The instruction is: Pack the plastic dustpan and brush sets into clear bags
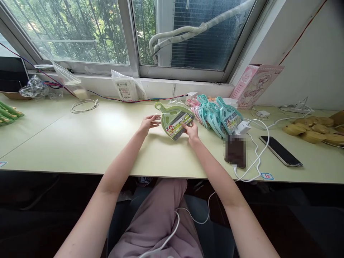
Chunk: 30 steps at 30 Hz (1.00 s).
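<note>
A green mini dustpan and brush set in clear wrap, with a printed label across its dark bristles, is held over the middle of the table. My right hand grips its lower right edge, thumb on the front. Close to its left edge is my left hand, fingers stretched out and apart; whether the fingertips touch the wrap I cannot tell. Just right of the set lie several turquoise dustpan sets, overlapping, with pink ones behind them.
A blurred dark object, white charging cables and a phone lie at right. Behind stands a pink box. A coiled cable and a plastic-wrapped packet are at the back left. Yellow-brown items occupy the far right.
</note>
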Each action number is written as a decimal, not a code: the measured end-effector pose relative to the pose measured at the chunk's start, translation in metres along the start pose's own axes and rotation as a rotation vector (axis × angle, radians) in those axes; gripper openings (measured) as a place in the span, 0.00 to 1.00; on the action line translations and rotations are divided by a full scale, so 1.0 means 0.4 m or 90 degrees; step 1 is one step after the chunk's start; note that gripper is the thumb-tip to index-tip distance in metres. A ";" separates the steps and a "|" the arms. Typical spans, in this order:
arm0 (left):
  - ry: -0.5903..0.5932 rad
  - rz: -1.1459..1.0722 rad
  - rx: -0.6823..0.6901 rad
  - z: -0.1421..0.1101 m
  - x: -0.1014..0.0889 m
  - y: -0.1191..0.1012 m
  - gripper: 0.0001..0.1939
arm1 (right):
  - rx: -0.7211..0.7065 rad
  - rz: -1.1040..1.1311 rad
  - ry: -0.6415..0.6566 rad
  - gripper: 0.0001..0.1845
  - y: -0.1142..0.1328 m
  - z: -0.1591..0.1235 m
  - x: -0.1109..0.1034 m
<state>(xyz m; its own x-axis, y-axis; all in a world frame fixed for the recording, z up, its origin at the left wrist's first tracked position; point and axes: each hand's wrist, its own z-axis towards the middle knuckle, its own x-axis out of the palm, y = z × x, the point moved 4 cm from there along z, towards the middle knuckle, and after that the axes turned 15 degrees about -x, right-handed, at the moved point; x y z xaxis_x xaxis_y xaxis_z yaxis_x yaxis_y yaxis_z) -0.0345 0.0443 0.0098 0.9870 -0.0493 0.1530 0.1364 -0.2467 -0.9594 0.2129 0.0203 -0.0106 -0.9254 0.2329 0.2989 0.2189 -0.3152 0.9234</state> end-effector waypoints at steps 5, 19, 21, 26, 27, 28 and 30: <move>-0.040 -0.012 0.025 0.000 -0.037 -0.017 0.25 | -0.030 -0.003 0.040 0.29 0.024 -0.001 0.007; -0.067 0.145 0.052 -0.011 -0.102 -0.039 0.31 | -0.015 -0.071 0.128 0.50 0.024 0.008 0.003; -0.084 0.161 0.057 -0.010 -0.105 -0.036 0.30 | -0.010 -0.080 0.117 0.51 0.022 0.009 0.000; -0.090 0.154 0.072 -0.009 -0.115 -0.041 0.32 | -0.012 -0.093 0.113 0.50 0.023 0.015 -0.007; -0.084 0.152 0.080 -0.009 -0.112 -0.042 0.32 | -0.013 -0.094 0.114 0.49 0.023 0.016 -0.008; -0.077 0.156 0.086 -0.010 -0.108 -0.042 0.32 | -0.014 -0.095 0.117 0.49 0.023 0.017 -0.008; -0.073 0.165 0.087 -0.009 -0.098 -0.039 0.30 | -0.014 -0.096 0.129 0.49 0.022 0.018 -0.008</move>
<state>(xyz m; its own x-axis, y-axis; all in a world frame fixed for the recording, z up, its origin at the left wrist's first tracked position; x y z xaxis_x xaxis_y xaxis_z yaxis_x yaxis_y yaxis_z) -0.0759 0.0466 0.0198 0.9925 0.0173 -0.1208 -0.1183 -0.1076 -0.9871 0.2200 0.0236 -0.0016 -0.9907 0.0907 0.1015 0.0686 -0.3115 0.9478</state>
